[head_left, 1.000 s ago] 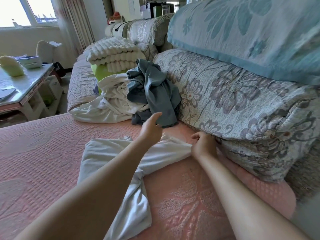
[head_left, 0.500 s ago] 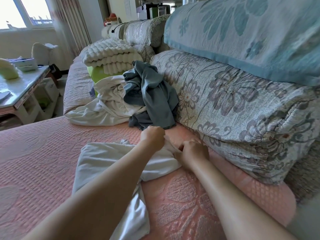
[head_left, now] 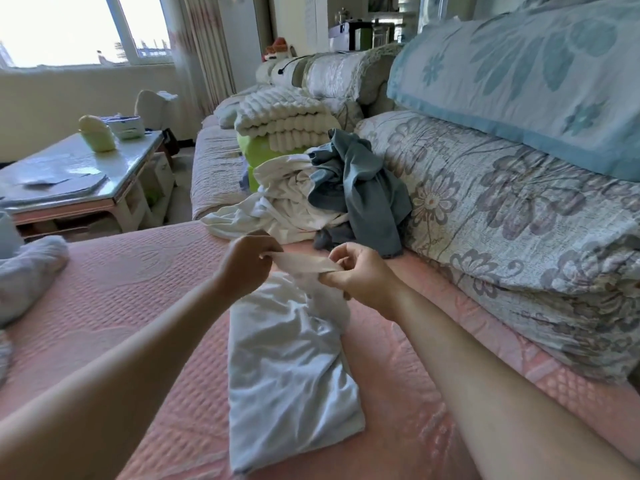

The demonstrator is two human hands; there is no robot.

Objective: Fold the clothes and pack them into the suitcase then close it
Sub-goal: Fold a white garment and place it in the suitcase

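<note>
Obs.: white garment lies on the pink quilted cover, partly folded into a long narrow panel. Its long axis runs from the hands straight back toward the person, between the two forearms.

Hands: left hand and right hand are raised just above the cover at the garment's far end. They sit a short way apart, each pinching a corner of that end, and the cloth is drawn into a taut strip between them. The near end rests flat on the cover.

Key relation: the whole body of the garment lies on the near side of the hands. Both hands are about equally placed on the edge, neither clearly ahead.

Judgement: the step is a lengthwise fold. The held end likely needs to come back over the panel along the long axis, kept square so the panel doesn't skew.

Remaining: unfolded white clothes and a grey-blue garment are heaped beyond the hands against the floral cushions. Suitcase not in view, so the task looks to be at an early stage.
</note>
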